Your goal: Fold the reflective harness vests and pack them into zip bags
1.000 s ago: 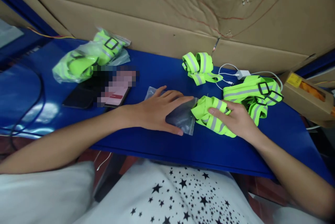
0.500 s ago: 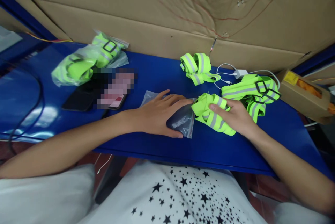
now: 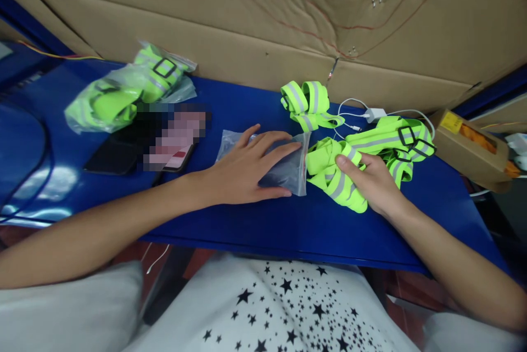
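My right hand (image 3: pixel 375 180) is closed around a bundled neon-yellow reflective strap (image 3: pixel 335 179) with grey stripes, thumb on top. The bundle's left end meets the edge of a clear zip bag (image 3: pixel 284 172) that lies flat on the blue table (image 3: pixel 255 225). Over the bag, my left hand (image 3: pixel 247 168) is spread with fingers apart, partly covering it. Behind the held bundle is a loose coiled reflective strap (image 3: pixel 310 102). Close beyond my right hand lies a reflective strap with black buckles (image 3: pixel 389 138).
At the back left, a plastic bag of reflective straps (image 3: pixel 127 91) lies behind a black phone (image 3: pixel 113 151) and a phone with a pink, blurred screen (image 3: pixel 177 146). A white charger (image 3: pixel 375 115) with cables and a cardboard box (image 3: pixel 469 146) sit at the right. A cardboard panel (image 3: pixel 185 17) stands behind.
The zip bag's right edge has shifted and more of the bag shows under my left hand. My right hand has kept hold of the strap bundle, now against the bag's edge.
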Demonstrator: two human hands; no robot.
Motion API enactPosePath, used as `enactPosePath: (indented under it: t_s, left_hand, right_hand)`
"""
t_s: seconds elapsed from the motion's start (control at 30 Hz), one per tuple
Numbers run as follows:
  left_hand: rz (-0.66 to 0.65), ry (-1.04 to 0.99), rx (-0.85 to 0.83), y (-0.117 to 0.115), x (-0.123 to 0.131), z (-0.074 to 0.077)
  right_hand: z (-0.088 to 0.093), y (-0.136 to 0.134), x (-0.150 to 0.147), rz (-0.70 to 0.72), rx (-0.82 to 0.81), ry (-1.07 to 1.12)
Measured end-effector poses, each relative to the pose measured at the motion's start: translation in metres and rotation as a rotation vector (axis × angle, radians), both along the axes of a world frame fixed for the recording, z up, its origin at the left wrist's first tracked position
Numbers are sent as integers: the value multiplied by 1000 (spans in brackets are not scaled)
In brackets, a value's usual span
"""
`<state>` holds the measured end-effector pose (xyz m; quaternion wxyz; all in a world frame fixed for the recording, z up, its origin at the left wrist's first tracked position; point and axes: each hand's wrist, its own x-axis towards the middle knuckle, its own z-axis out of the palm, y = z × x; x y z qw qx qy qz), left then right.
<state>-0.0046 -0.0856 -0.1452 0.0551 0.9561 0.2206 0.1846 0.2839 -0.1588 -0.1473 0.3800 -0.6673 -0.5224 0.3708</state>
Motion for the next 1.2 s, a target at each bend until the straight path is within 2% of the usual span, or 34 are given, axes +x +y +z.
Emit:
enactPosePath:
  t_s: [0.23, 0.4, 0.53, 0.67, 0.8, 0.93, 1.07, 1.2]
  left_hand:
    - [-40, 199, -163, -1, -3, -13]
    - [-75, 311, -233, -2, -3, -24]
    - [-73, 271, -221, -4, 1, -17]
    - [-81, 195, -344, -5, 2, -1]
    - [-127, 91, -462, -2, 1, 5]
    - [-120, 72, -445, -2, 3, 0]
    - [-82, -7, -407, -2, 3, 1]
    - [-69, -107, -375, -2, 1, 3]
  right_hand:
    - [1, 0, -2, -33, 44, 8]
    - [-2, -1, 1, -50, 34, 144]
    - [-5, 0, -1, -10, -81, 232]
    - [-6, 0, 0, 32, -99, 377]
    - [-4, -6, 4, 181, -33, 399]
    - [2, -12, -3, 408, -51, 317]
    - [11, -14, -9, 486, -13, 208]
    - [14, -12, -6, 526, -44, 228]
